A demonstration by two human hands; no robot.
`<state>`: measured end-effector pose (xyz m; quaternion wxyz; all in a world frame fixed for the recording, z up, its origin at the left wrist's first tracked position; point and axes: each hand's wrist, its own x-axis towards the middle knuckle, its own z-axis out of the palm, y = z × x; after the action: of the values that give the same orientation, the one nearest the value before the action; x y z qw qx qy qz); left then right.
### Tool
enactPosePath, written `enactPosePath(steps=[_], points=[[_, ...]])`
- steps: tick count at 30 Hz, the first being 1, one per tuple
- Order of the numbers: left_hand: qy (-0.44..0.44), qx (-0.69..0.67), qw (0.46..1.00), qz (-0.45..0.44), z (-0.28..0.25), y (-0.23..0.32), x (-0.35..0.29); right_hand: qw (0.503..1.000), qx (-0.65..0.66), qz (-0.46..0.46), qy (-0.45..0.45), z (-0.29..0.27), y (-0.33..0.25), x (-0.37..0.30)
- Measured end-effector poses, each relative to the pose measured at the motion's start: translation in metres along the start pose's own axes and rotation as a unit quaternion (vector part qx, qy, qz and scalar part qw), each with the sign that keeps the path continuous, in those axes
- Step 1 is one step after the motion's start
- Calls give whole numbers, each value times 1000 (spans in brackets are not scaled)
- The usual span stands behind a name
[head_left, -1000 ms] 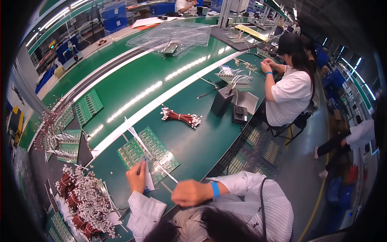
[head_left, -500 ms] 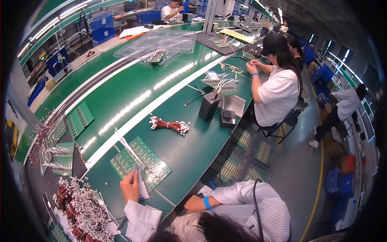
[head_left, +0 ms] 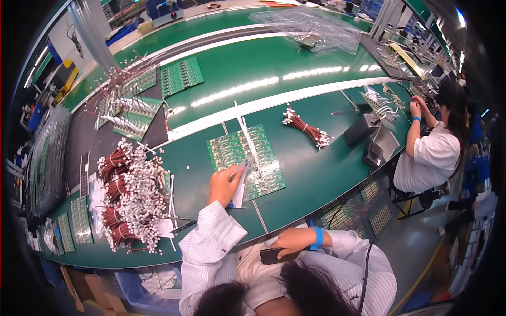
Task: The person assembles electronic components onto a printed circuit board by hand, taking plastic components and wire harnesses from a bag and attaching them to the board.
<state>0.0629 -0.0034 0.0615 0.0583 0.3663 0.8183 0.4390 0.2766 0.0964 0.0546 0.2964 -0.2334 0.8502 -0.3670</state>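
Note:
At the near edge of a green circuit board panel (head_left: 271, 176), my left hand (head_left: 225, 185) is closed in a pinch. What its fingers grip is too small to make out; a blue-and-white slip (head_left: 239, 194) lies against them. Long white strips (head_left: 249, 141) rest across the panel, just beyond the fingertips. Low in front of my body, my right hand (head_left: 295, 239), with a blue band at the wrist, is wrapped round a black phone (head_left: 270, 256). Part of the phone is covered by the fingers.
Bundles of red wires with white connectors (head_left: 134, 197) are heaped left; another wire bundle (head_left: 307, 126) lies right of the panel. Wired boards (head_left: 132, 113) stand far left. A black box (head_left: 361, 129) is at the right, near a seated co-worker (head_left: 435, 145). Metal posts rise behind.
The view has swung left, so the bench things appear farther right, and more of the wire heap shows. The phone in my right hand has come into sight. My left hand stays by the panel.

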Motion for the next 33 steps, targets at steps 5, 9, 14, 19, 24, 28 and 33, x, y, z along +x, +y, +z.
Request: enactPosePath(steps=[5,9,14,19,24,28,33], points=[[18,-1,1000,1,-5,-10,-6,979,61,37,190,-91,-33,-43],[10,-36,999,-10,-3,0,0,829,50,115,545,-113,10,-56],[-1,-58,997,-46,-10,3,2,787,48,224,572,-135,69,-61],[1,-135,987,-86,-13,2,2,829,-34,295,474,-148,72,-52],[-11,-191,975,-112,-12,-3,-2,799,-197,361,439,-147,65,-48],[-37,-192,973,-121,-20,8,-3,782,-294,398,380,-145,47,-45],[-63,-185,977,-90,-11,-1,10,850,-208,102,473,-174,8,-7]])
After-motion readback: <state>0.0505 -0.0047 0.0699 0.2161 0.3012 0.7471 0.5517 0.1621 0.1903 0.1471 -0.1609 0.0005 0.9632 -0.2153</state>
